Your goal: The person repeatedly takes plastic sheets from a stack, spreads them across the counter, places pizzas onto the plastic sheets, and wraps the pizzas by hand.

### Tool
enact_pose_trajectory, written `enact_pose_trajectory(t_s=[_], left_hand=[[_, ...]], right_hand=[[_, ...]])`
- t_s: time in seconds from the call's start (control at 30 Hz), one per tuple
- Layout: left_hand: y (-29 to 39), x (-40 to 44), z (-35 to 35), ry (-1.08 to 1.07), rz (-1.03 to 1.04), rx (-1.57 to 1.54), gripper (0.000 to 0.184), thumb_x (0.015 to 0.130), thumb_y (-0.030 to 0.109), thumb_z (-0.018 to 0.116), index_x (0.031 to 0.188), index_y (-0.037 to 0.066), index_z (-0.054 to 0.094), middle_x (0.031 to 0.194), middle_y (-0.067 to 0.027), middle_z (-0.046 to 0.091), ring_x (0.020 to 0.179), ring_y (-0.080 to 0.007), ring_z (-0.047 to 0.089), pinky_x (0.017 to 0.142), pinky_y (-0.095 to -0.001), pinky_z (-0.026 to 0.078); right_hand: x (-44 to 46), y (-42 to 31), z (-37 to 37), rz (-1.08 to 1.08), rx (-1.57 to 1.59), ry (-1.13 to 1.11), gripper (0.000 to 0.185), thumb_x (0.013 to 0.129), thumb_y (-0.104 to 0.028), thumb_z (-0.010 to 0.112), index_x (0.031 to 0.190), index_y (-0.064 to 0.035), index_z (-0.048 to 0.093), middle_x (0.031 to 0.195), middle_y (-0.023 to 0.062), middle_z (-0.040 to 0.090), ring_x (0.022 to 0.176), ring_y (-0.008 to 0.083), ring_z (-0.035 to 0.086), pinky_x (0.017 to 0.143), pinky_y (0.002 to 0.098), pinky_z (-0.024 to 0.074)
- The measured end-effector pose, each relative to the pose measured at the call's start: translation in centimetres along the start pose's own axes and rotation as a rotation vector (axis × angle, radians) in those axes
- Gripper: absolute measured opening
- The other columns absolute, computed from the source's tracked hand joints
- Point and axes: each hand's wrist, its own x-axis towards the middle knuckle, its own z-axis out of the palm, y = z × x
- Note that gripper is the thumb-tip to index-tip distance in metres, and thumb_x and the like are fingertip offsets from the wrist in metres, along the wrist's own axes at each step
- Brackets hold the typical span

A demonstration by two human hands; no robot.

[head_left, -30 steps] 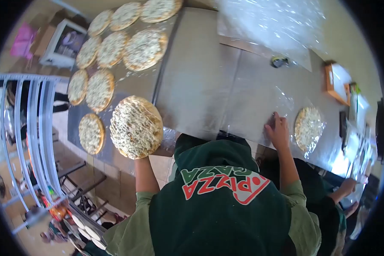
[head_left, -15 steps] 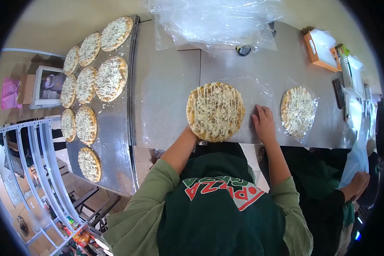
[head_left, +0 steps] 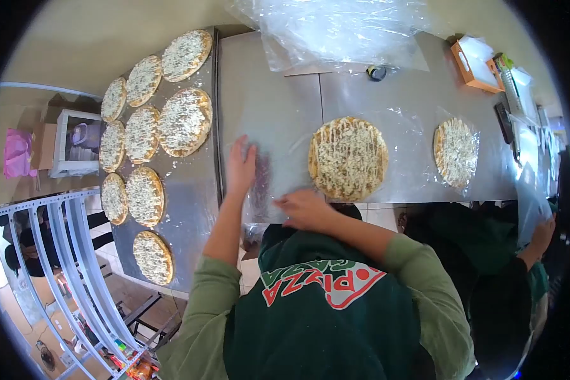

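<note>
A round pizza [head_left: 348, 158], topped with white shreds and striped sauce, lies flat at the front of the steel table [head_left: 272, 82]. A sheet of clear plastic [head_left: 396, 136] shows around its right side. My left hand [head_left: 239, 168] is over the table left of the pizza, fingers extended and nothing visible in them. My right hand [head_left: 304, 209] reaches across to the pizza's lower left, fingers pointing left and apart. Clear film seems to lie under both hands, though its edges are hard to make out. A second pizza [head_left: 456, 153] in clear plastic lies to the right.
Several pizzas [head_left: 185, 121] lie on the left-hand table [head_left: 190, 183]. A pile of clear bags [head_left: 342, 31] is at the back, beside a small dark round item [head_left: 377, 73]. An orange tray [head_left: 475, 66] stands back right. Another person's hand [head_left: 541, 234] holds plastic at the right edge.
My left hand has left the pizza's lower-left edge and moved left. My right hand has crossed from the pizza's right side to its lower left. The view has shifted left.
</note>
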Motion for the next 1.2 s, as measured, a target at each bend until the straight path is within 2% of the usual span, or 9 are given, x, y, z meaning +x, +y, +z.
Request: enact_pose_trajectory(t_s=[0.1,0.23,0.5,0.6,0.7,0.83,1.03,1.13,1.2], left_hand=[[-4.0,2.4,0.1,-0.04,0.184,0.41,0.038,0.078,0.022,0.063,0.106,0.0,0.053,0.097,-0.0174,0.059,0.089,-0.0336,0.057,0.08,-0.0415,0.045],[-4.4,5.0,-1.3,-0.524,0.029,0.26,0.033,0.072,0.022,0.068,0.096,0.002,0.057,0.09,-0.0151,0.06,0.083,-0.03,0.058,0.074,-0.0397,0.047],[-5.2,9.9,-9.3,-0.868,-0.122,-0.068,0.03,0.077,0.024,0.066,0.094,0.002,0.057,0.063,-0.0053,0.057,0.056,-0.0142,0.054,0.051,-0.0283,0.044],[-1.0,11.4,-12.2,-0.781,-0.303,-0.427,0.029,0.084,0.022,0.057,0.106,0.005,0.051,0.072,-0.0041,0.057,0.055,-0.0096,0.05,0.051,-0.0244,0.042],[4.6,6.5,-7.2,-0.112,-0.229,-1.077,0.032,0.086,0.018,0.054,0.114,0.006,0.047,0.085,-0.0071,0.058,0.069,-0.011,0.052,0.059,-0.0246,0.043],[4.2,-0.8,1.5,-0.338,0.678,-0.217,0.049,0.084,0.031,0.057,0.125,0.008,0.044,0.116,-0.0127,0.052,0.102,-0.0298,0.052,0.085,-0.042,0.043],[8.9,-0.1,7.3,-0.478,0.661,0.301,0.066,0.078,0.048,0.058,0.131,0.014,0.04,0.143,-0.0086,0.026,0.13,-0.0325,0.024,0.106,-0.0522,0.013],[9.6,-0.1,7.7,-0.515,0.64,0.355,0.066,0.078,0.047,0.056,0.131,0.011,0.039,0.142,-0.0116,0.026,0.131,-0.0349,0.021,0.104,-0.0551,0.013],[11.7,0.4,8.8,-0.512,0.679,0.361,0.063,0.079,0.043,0.057,0.13,0.011,0.039,0.141,-0.0118,0.027,0.13,-0.0343,0.023,0.104,-0.0546,0.015]], right_hand=[[3.4,-1.0,7.6,-0.233,-0.148,-0.045,0.034,0.071,-0.022,0.059,0.101,-0.0049,0.057,0.092,0.0064,0.055,0.093,0.0235,0.053,0.071,0.0354,0.0473],[5.6,-2.4,9.9,-0.352,-0.198,-0.168,0.024,0.071,-0.018,0.054,0.092,-0.0048,0.056,0.083,0.0052,0.051,0.087,0.0214,0.054,0.067,0.0326,0.0489],[6.6,-6.5,3.3,-0.039,0.376,0.105,0.009,0.077,-0.009,0.058,0.085,-0.0056,0.056,0.083,0.0062,0.057,0.071,0.0189,0.059,0.059,0.032,0.05],[3.6,-6.9,-2.2,0.312,0.58,0.445,0.008,0.083,-0.005,0.056,0.09,-0.0055,0.053,0.075,0.0042,0.058,0.06,0.0127,0.057,0.055,0.0275,0.0488],[-2.2,-3.3,-4.2,0.752,1.006,0.864,0.009,0.085,-0.008,0.055,0.092,-0.0049,0.05,0.078,0.0054,0.059,0.063,0.0114,0.057,0.052,0.0243,0.0472],[-7.8,-0.6,-4.3,1.072,1.029,1.133,0.013,0.085,-0.005,0.053,0.095,-0.0044,0.044,0.079,0.0077,0.059,0.064,0.012,0.057,0.052,0.022,0.0465],[-10.8,2.3,-1.9,1.211,1.051,1.167,0.017,0.083,-0.005,0.056,0.09,-0.006,0.04,0.076,0.0086,0.058,0.064,0.0132,0.056,0.053,0.0231,0.0457],[-12.9,3.9,-3.0,1.144,0.732,1.091,0.024,0.081,-0.01,0.061,0.094,-0.0044,0.042,0.078,0.0074,0.055,0.066,0.014,0.054,0.056,0.0259,0.0453],[-13.9,4.2,-6.4,1.227,0.114,0.96,0.038,0.076,-0.015,0.067,0.104,-0.0014,0.045,0.079,0.0077,0.052,0.066,0.0196,0.052,0.061,0.0321,0.0455]])
